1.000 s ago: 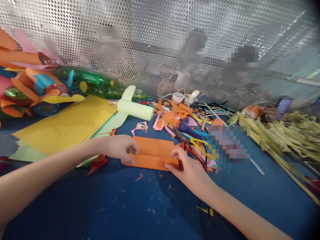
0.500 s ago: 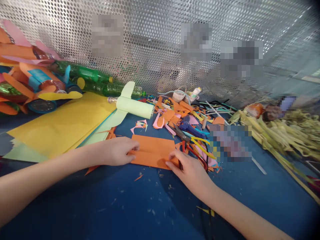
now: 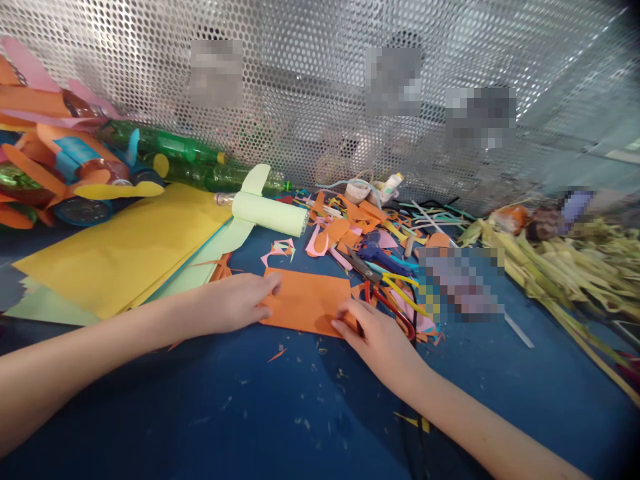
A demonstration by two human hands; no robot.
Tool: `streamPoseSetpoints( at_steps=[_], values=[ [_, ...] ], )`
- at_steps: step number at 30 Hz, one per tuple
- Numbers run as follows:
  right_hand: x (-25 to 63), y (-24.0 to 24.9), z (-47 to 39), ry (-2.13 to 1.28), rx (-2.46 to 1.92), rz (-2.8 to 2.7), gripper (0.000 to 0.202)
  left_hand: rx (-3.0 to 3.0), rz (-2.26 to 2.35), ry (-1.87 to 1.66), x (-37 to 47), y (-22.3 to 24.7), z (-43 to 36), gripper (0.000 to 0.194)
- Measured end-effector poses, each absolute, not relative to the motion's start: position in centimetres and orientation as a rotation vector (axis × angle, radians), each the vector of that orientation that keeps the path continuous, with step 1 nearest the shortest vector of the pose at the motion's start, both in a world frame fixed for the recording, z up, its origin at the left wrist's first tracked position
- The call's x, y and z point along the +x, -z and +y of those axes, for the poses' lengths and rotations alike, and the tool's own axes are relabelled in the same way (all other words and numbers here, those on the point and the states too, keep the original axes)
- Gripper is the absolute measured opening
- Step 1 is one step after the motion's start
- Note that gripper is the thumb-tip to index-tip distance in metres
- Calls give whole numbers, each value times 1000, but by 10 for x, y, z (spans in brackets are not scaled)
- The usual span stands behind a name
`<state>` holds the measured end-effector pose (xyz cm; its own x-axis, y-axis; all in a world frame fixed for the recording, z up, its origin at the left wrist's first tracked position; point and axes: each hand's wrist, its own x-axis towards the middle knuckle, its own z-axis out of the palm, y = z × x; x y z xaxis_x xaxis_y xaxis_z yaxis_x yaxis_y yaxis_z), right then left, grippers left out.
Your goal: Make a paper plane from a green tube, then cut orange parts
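Observation:
An orange sheet of paper (image 3: pixel 307 300) lies between my two hands, just above or on the blue table (image 3: pixel 280 407); I cannot tell which. My left hand (image 3: pixel 245 303) pinches its left edge between thumb and fingers. At the lower right corner, my right hand (image 3: pixel 375 330) grips the paper the same way. Beyond the sheet lies a small bottle wrapped in pale green paper (image 3: pixel 270 215) with fin-like pieces. Scissors with yellow handles (image 3: pixel 400 287) and a red-handled pair (image 3: pixel 390 310) rest beside my right hand.
Yellow paper sheets (image 3: pixel 115 250) lie at the left, below paper-decorated bottles (image 3: pixel 95 167). Green bottles (image 3: pixel 175 148) line the perforated metal panel (image 3: pixel 310 67). Colourful paper scraps (image 3: pixel 350 223) and a blue glue gun (image 3: pixel 377 253) lie beyond the scissors. Dried husks (image 3: pixel 575 267) are heaped at right.
The crease or shadow across the orange paper has faded, and its surface looks smoother. Both hands keep their grip, the left shifting only slightly.

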<state>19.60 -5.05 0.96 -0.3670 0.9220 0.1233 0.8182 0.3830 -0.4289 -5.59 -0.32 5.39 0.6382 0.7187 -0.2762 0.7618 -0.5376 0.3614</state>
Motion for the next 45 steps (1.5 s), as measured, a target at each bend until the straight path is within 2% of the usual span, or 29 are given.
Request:
streamPoseSetpoints(
  at_steps=[15,20,23,25,27,31,38,45],
  values=[
    [196,-8,-51,-363,-1497,-2334,4,2532,1184,122,-56,-50,-5,19],
    [196,-9,-51,-380,-1476,-2352,4,2918,1558,81,-39,-38,-38,26],
    [195,-10,-51,-408,-1472,-2351,4,3068,1268,-177,-24,-22,-68,42],
    [194,-11,-51,-409,-1483,-2344,4,3068,1074,-222,-18,-12,-82,59],
    [193,-12,-50,-410,-1491,-2340,4,2973,1057,-169,-16,-6,-88,67],
    [193,-12,-50,-411,-1500,-2330,4,2797,1058,-5,-18,-6,-85,69],
    [194,-10,-51,-369,-1508,-2327,3,2794,1062,37,-15,-12,-87,71],
    [194,-10,-52,-242,-1475,-2416,6,2934,1432,139,-8,-10,-99,88]
  ],
)
